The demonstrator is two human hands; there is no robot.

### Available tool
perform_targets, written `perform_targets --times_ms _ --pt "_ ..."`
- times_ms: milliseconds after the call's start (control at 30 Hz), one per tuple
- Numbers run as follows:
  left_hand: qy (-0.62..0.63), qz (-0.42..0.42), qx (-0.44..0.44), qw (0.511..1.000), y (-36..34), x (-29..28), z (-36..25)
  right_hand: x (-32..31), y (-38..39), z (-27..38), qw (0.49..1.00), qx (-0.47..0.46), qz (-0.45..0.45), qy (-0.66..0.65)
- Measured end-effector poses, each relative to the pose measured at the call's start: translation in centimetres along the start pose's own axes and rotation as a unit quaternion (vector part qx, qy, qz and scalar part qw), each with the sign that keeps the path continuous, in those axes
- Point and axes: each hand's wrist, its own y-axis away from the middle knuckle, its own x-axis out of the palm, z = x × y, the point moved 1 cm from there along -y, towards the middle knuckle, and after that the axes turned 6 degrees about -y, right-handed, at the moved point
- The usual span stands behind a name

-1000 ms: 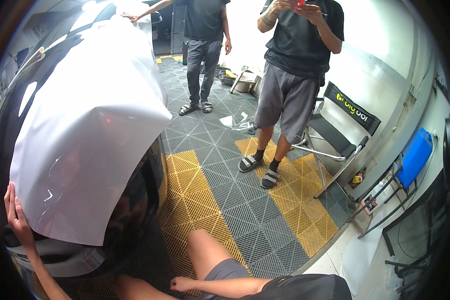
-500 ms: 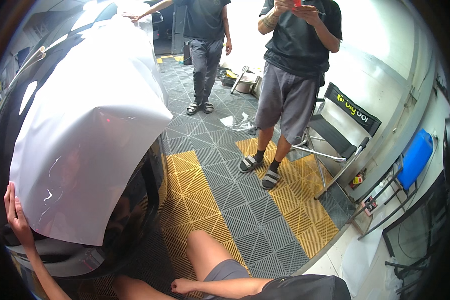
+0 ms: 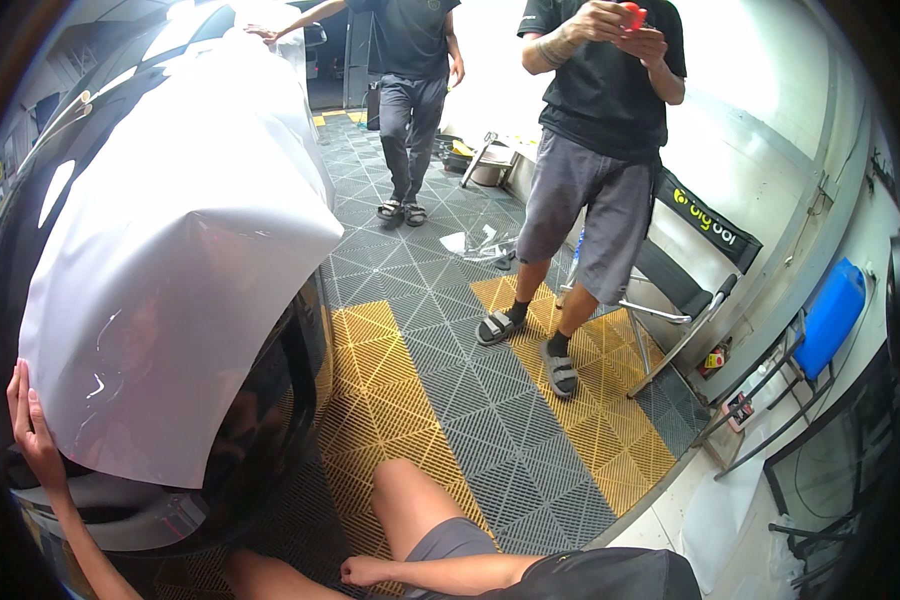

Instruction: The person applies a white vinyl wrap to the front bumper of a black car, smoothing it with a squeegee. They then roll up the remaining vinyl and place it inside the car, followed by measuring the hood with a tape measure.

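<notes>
Sandal (image 3: 560, 366) nearer; glossy, peaked white film (image 3: 140, 330)

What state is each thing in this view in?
Glossy whitish sheet of film: draped, with a peaked fold
Glossy black car: partly covered by the film
Left hand: fingers extended, at the film's left edge
Right hand: loosely fisted, nothing visibly held
Black-fabric, metal-framed folding chair: unfolded, unoccupied
Small red object: held by a standing co-worker
</notes>
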Motion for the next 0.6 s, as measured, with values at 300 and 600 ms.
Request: perform_targets --times_ms 300,600 --pt "0.022 -0.014 0.004 1.000 -0.8 -0.5 -1.8 0.1 0.3 0.4 1.000 -0.007 -0.008 0.021" --pt "0.050 -0.034 -0.045 0.997 -1.2 -1.3 -4.5 -0.4 1.1 0.8 1.000 0.020 -0.002 0.018"
